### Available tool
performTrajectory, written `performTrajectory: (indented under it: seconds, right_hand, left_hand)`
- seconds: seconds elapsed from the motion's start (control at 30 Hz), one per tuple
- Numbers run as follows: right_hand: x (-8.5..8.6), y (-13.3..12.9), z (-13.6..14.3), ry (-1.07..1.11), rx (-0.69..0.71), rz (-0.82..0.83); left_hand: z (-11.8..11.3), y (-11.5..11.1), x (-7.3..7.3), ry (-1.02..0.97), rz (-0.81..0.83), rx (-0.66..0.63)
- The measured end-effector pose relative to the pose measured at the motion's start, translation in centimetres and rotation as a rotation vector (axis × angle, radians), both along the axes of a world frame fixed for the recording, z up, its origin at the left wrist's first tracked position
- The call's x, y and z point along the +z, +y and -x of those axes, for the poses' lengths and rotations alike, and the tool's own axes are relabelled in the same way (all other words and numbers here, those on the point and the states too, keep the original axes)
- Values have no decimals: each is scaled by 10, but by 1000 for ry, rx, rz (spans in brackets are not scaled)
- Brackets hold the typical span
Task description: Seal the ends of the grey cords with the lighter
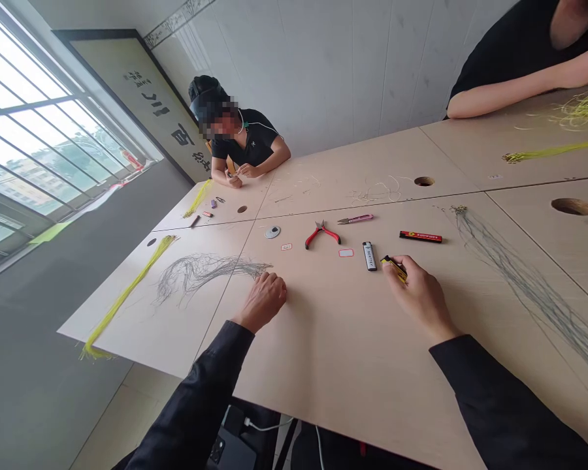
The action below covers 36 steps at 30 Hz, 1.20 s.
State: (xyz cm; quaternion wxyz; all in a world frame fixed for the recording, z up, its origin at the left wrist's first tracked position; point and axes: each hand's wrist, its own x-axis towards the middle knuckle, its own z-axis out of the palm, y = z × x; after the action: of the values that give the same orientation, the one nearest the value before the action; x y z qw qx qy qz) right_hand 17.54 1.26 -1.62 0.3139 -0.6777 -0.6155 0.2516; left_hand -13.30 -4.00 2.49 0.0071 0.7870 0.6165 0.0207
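Observation:
My left hand (264, 299) rests on the table with its fingers curled together at the right end of a loose bundle of grey threads (200, 271); its fingertips are hidden, so what they pinch is unclear. In my right hand (420, 294) is a yellow and black lighter (396, 269), held between thumb and fingers just above the table. Just left of it lies a white and black lighter (369, 256). A red and black lighter (420, 237) is farther back. Red-handled pliers (322, 234) lie open between and beyond my hands, near pink-handled snips (355, 219).
Yellow threads (127, 294) lie at the left edge, a long grey bundle (524, 281) at the right. A round disc (273, 232) and small labels are mid-table. One person (247, 140) works across the table; another person's arm (514, 91) rests at upper right.

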Motion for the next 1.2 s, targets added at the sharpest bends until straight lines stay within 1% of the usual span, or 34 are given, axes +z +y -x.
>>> performTrajectory:
  seconds: [0.1,0.17,0.23,0.3,0.37,0.4,0.47,0.53,0.6,0.73,0.83,0.9,0.97,1.03,1.1,1.17,1.2]
  right_hand:
    - [1,-1,0,57,4,-34]
    - [2,-2,0,154,14,-86]
    - [4,-4,2,285,55,-117]
    - [5,-7,4,389,140,-97]
    - [5,-9,5,429,247,-53]
    - [5,-9,6,432,284,-43]
    - [4,-9,5,435,305,-48]
    - [3,-7,2,435,270,-61]
    - [3,-5,0,416,244,-57]
    - [3,-3,-1,420,288,-44]
    - [5,-2,-1,434,296,-47]
    - [6,-1,-5,406,244,-69]
    - [7,0,-10,341,155,-112]
    - [6,1,-16,234,48,-141]
    - [2,4,-20,110,-38,-149]
    - [-5,7,-22,3,-86,-184]
    - [-9,9,-23,-41,-83,-220]
  left_hand:
    - [-11,0,-2,-29,-27,-9]
    - [-26,0,-5,-109,-89,-15]
    - [-50,1,-10,-222,-149,-24]
    - [-80,5,-16,-355,-180,-49]
    - [-112,12,-23,-481,-219,-85]
    - [-126,16,-26,-510,-231,-94]
    - [-148,24,-32,-563,-250,-91]
    - [-161,30,-36,-633,-251,-81]
    - [-165,35,-40,-705,-248,-74]
    - [-162,38,-46,-783,-238,-54]
    - [-158,39,-47,-882,-209,-61]
    - [-156,40,-47,-958,-201,-56]
    - [-153,41,-47,-985,-222,-22]
    - [-150,43,-47,-941,-247,4]
    - [-147,43,-47,-877,-240,-5]
    - [-144,43,-45,-818,-199,-39]
    - [-143,42,-44,-791,-170,-60]
